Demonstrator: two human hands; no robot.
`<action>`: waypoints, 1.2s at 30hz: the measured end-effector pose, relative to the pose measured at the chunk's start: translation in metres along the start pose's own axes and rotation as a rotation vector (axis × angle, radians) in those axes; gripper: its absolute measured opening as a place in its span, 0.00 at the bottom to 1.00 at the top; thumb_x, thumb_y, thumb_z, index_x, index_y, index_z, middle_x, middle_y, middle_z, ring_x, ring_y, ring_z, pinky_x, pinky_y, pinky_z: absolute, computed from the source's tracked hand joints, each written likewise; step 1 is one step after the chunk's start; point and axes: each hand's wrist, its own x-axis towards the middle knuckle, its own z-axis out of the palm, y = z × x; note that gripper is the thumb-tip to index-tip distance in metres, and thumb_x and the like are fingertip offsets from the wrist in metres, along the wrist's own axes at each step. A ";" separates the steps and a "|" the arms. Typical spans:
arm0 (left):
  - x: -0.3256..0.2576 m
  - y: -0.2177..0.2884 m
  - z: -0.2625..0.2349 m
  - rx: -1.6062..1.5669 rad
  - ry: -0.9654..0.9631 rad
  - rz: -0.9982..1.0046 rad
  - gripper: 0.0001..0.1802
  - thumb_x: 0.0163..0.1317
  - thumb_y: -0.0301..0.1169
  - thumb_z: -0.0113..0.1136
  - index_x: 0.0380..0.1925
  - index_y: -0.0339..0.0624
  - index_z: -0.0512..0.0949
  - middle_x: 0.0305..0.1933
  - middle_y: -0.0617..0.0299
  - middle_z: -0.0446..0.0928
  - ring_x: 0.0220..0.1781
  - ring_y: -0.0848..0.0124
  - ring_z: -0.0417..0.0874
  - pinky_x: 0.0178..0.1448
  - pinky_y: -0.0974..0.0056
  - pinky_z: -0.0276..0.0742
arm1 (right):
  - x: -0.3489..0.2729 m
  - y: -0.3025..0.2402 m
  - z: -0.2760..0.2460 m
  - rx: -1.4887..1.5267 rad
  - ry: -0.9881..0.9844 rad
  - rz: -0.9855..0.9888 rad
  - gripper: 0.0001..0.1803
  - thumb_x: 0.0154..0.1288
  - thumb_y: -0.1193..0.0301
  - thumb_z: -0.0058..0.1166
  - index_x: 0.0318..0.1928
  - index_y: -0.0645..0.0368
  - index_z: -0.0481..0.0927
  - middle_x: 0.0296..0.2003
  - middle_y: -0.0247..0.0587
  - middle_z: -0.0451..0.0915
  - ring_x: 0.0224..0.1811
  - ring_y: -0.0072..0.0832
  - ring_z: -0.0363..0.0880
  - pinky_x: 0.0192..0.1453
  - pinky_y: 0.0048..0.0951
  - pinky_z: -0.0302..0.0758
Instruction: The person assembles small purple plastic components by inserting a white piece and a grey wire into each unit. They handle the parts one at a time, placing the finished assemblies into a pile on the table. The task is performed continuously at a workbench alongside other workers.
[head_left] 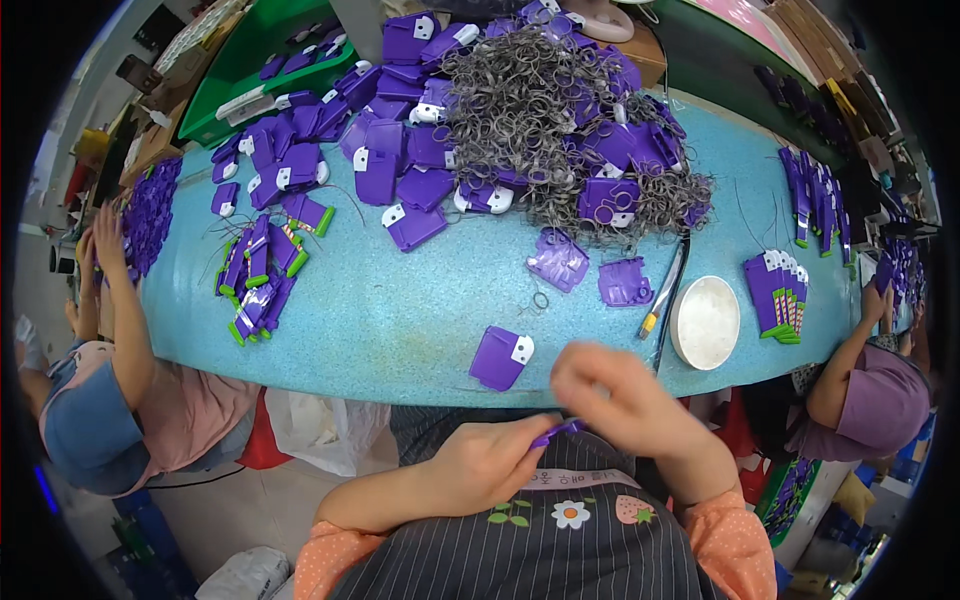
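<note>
- Counter (400, 300): blue-green, curving across the view.
- Wire heap (520, 110): dark rings, tangled over purple-and-white cases (380, 175) at the far side.
- Left hand (480, 462): fingers pinch a purple piece, in front of the apron.
- Right hand (620, 405): raised just beside the piece, fingers curled; whether they grip anything can't be made out.
- Bowl (706, 325): white, round, near the counter's front edge, right of the hands.
- Single case (500, 358): purple, white corner, on the counter ahead of the left hand.
- Purple piece (557, 432): mostly hidden by fingers.
</note>
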 end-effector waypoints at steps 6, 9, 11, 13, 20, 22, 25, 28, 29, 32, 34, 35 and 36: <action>0.000 0.005 -0.011 -1.214 0.108 -0.476 0.18 0.68 0.29 0.42 0.57 0.35 0.60 0.52 0.51 0.72 0.50 0.63 0.79 0.54 0.61 0.75 | 0.021 0.032 0.007 0.373 0.426 0.133 0.10 0.59 0.72 0.56 0.39 0.60 0.72 0.34 0.31 0.72 0.33 0.16 0.70 0.33 0.20 0.67; 0.002 0.009 -0.007 -1.069 0.276 -0.443 0.19 0.68 0.28 0.43 0.57 0.34 0.60 0.51 0.52 0.73 0.49 0.67 0.79 0.53 0.63 0.75 | -0.004 0.022 0.028 0.510 0.041 0.213 0.12 0.58 0.72 0.58 0.42 0.59 0.75 0.40 0.32 0.73 0.38 0.17 0.70 0.34 0.19 0.69; -0.004 0.001 0.005 -0.745 0.391 -0.325 0.17 0.66 0.24 0.45 0.54 0.30 0.62 0.44 0.55 0.76 0.42 0.75 0.78 0.46 0.70 0.75 | -0.011 0.005 0.035 0.330 0.042 0.059 0.11 0.59 0.74 0.55 0.43 0.61 0.75 0.40 0.37 0.74 0.38 0.19 0.71 0.33 0.20 0.69; -0.010 -0.004 0.011 -0.438 0.400 -0.231 0.17 0.64 0.22 0.47 0.52 0.28 0.64 0.39 0.57 0.77 0.38 0.79 0.77 0.41 0.73 0.74 | -0.013 0.005 0.037 0.260 0.096 -0.017 0.10 0.60 0.76 0.53 0.43 0.63 0.75 0.40 0.39 0.75 0.36 0.21 0.72 0.33 0.20 0.69; -0.007 -0.006 0.024 -0.577 0.467 -0.152 0.18 0.65 0.21 0.45 0.55 0.27 0.61 0.44 0.55 0.75 0.44 0.78 0.75 0.48 0.72 0.72 | -0.021 0.017 0.056 0.422 0.145 0.078 0.10 0.64 0.77 0.48 0.45 0.64 0.73 0.39 0.36 0.74 0.37 0.17 0.71 0.39 0.20 0.68; -0.007 -0.008 0.026 -0.604 0.479 -0.150 0.19 0.66 0.21 0.42 0.56 0.28 0.59 0.48 0.53 0.73 0.46 0.75 0.75 0.51 0.70 0.71 | -0.019 0.016 0.064 0.597 0.139 0.164 0.08 0.65 0.77 0.47 0.44 0.64 0.72 0.37 0.33 0.73 0.35 0.14 0.68 0.38 0.19 0.67; -0.009 -0.012 0.020 -0.677 0.436 -0.150 0.18 0.67 0.22 0.40 0.57 0.30 0.57 0.51 0.50 0.71 0.48 0.70 0.77 0.54 0.67 0.72 | -0.013 0.015 0.058 0.556 0.041 0.218 0.05 0.65 0.78 0.46 0.40 0.63 0.73 0.34 0.33 0.72 0.34 0.15 0.68 0.36 0.20 0.67; -0.012 -0.008 0.006 -0.841 0.452 -0.214 0.18 0.68 0.24 0.39 0.56 0.32 0.56 0.54 0.46 0.70 0.50 0.62 0.77 0.55 0.62 0.73 | 0.007 0.015 0.023 0.059 0.098 -0.087 0.04 0.60 0.79 0.49 0.36 0.62 0.75 0.33 0.38 0.71 0.34 0.24 0.70 0.33 0.22 0.68; -0.013 -0.007 0.002 -0.907 0.472 -0.246 0.17 0.68 0.25 0.39 0.56 0.33 0.56 0.54 0.45 0.70 0.51 0.60 0.77 0.55 0.61 0.74 | 0.017 0.016 0.012 -0.158 0.148 -0.241 0.05 0.57 0.79 0.50 0.35 0.61 0.76 0.32 0.40 0.71 0.33 0.28 0.72 0.31 0.23 0.69; -0.015 -0.014 -0.006 -0.891 0.450 -0.262 0.17 0.69 0.26 0.39 0.56 0.35 0.56 0.55 0.42 0.70 0.53 0.57 0.77 0.55 0.58 0.75 | 0.045 0.029 0.004 -0.849 0.231 -0.270 0.07 0.49 0.82 0.53 0.31 0.59 0.77 0.31 0.40 0.72 0.33 0.35 0.72 0.30 0.30 0.70; -0.012 -0.013 -0.007 -0.912 0.439 -0.267 0.17 0.69 0.26 0.39 0.56 0.35 0.56 0.55 0.42 0.70 0.52 0.57 0.77 0.55 0.58 0.74 | 0.050 0.036 0.008 -0.922 0.125 -0.256 0.08 0.46 0.80 0.55 0.31 0.58 0.77 0.32 0.40 0.72 0.33 0.36 0.73 0.30 0.32 0.70; -0.010 -0.012 -0.007 -0.915 0.431 -0.265 0.17 0.69 0.26 0.39 0.56 0.35 0.56 0.54 0.42 0.70 0.52 0.57 0.77 0.55 0.58 0.74 | 0.050 0.037 0.007 -0.957 0.073 -0.247 0.09 0.45 0.80 0.56 0.31 0.58 0.77 0.32 0.40 0.72 0.33 0.37 0.73 0.30 0.33 0.71; -0.011 -0.012 -0.006 -0.914 0.435 -0.270 0.17 0.69 0.26 0.39 0.56 0.35 0.56 0.54 0.42 0.70 0.52 0.58 0.77 0.56 0.58 0.74 | 0.049 0.036 0.007 -0.902 0.120 -0.260 0.08 0.45 0.80 0.56 0.30 0.58 0.77 0.32 0.39 0.73 0.32 0.34 0.73 0.30 0.30 0.70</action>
